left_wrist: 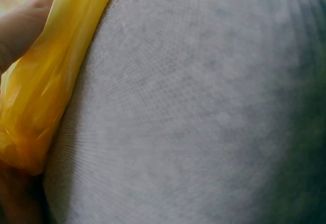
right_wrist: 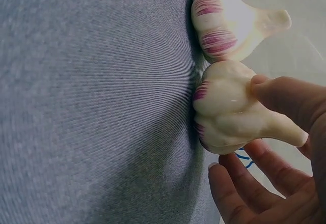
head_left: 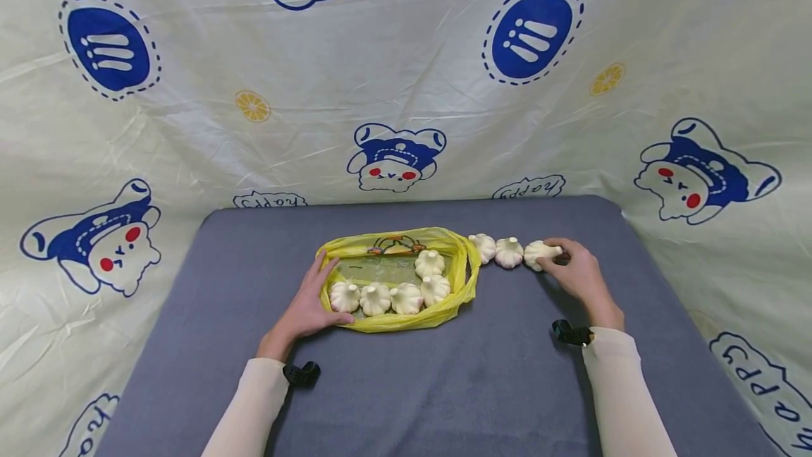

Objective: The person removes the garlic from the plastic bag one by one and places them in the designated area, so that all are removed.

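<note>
A yellow plastic bag [head_left: 438, 314] lies with its mouth spread wide, and several garlic bulbs [head_left: 376, 300] sit inside along its front and right side. At the bag's left end my left hand [head_left: 311, 302] holds the rim, thumb over the front edge and fingers along the side. In the left wrist view the yellow film [left_wrist: 56, 71] covers part of that hand. Right of the bag, my right hand [head_left: 579, 270] holds a garlic bulb [right_wrist: 229, 109] with the thumb on its upper side and fingers around the stem end. Its base is close to the cloth.
Two more garlic bulbs [head_left: 509, 252] stand in a row between the bag and my right hand, the nearer one beside the held bulb. A grey-blue cloth [head_left: 431, 386] covers the table. Behind it hangs a pale printed curtain [head_left: 406, 34].
</note>
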`<state>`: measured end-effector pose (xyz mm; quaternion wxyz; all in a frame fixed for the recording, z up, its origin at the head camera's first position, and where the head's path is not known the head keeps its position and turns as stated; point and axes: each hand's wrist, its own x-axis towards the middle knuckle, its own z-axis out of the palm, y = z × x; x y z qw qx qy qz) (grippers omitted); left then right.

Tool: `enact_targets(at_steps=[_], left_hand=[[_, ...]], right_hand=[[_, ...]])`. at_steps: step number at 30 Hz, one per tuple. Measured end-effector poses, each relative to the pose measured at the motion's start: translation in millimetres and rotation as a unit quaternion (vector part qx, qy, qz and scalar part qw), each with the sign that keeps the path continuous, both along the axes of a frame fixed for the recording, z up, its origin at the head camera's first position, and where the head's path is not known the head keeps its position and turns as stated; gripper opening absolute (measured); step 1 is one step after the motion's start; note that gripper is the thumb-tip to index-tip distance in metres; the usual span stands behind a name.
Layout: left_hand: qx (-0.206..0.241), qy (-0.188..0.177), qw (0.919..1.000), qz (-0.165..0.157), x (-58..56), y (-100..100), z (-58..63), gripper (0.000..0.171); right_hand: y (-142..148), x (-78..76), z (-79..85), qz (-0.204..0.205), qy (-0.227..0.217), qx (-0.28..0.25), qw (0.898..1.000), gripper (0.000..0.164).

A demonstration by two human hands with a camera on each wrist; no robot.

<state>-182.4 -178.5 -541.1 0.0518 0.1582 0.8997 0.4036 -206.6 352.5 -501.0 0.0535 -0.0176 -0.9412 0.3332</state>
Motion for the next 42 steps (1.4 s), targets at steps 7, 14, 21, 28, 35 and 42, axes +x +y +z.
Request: enact_targets(at_steps=[7,14,21,28,35,42], left_hand=[[0.001,-0.002,1.0000,0.003,0.1,-0.3,-1.7,0.121],[0.004,-0.004,1.0000,0.004,0.8,-1.1,-2.7,0.121],[0.007,-0.004,1.0000,0.003,1.2,-2.0,-2.8,0.122],[0.007,-0.002,1.0000,0.004,0.4,-1.4,-1.8,0.122],[0.006,0.005,1.0000,0.000,-0.3,-1.2,-0.4,0.121],[0.005,0.006,1.0000,-0.003,-0.6,-1.2,-0.7,0.121]], right_hand=[[-1.7,1.0,6.4,0.000,-0.015,-0.009,1.000,0.054],[-5.4,3.4,25.3,0.003,-0.021,-0.001,1.000,0.069],[-20.7,5.3,48.6,0.019,0.001,0.000,1.000,0.079],[-44.1,5.4,66.4,0.054,-0.001,-0.011,0.998,0.080],[-69.0,4.1,72.6,0.089,-0.009,-0.016,0.996,0.081],[-102.0,2.2,81.8,0.126,-0.028,-0.056,0.990,0.080]])
